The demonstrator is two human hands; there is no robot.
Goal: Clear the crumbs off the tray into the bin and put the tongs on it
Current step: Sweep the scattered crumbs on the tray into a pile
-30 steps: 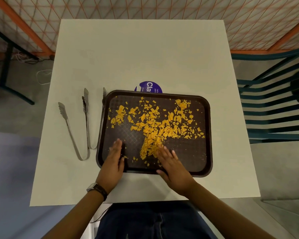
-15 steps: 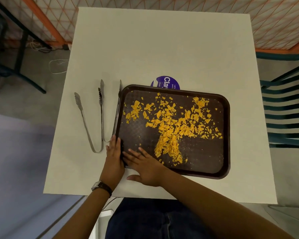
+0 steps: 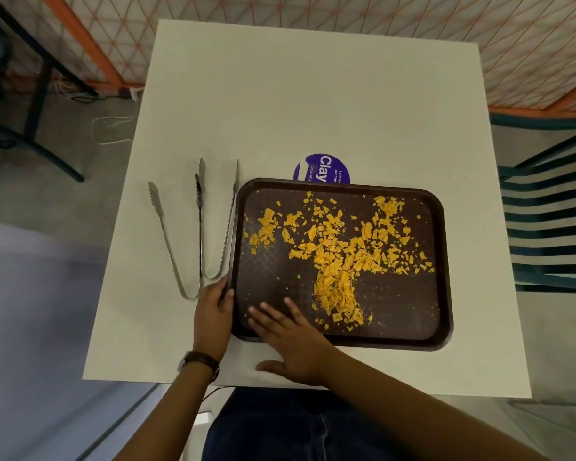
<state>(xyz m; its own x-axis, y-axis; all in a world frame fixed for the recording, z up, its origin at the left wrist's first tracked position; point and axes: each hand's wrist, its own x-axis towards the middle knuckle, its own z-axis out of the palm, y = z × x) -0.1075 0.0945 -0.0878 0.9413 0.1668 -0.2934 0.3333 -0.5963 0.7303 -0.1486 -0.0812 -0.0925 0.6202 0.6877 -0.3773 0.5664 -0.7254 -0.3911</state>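
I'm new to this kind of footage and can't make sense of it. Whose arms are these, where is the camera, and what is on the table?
There is no machine here: a person wears a camera on the head, looking down at their own two bare hands. On the white table lies a dark brown tray strewn with orange crumbs. The left hand, with a watch at the wrist, grips the tray's near left edge. The right hand lies flat and open on the tray's near left corner, holding nothing. Two metal tongs lie on the table left of the tray, and a purple round sticker peeks out behind it. No bin is in view.
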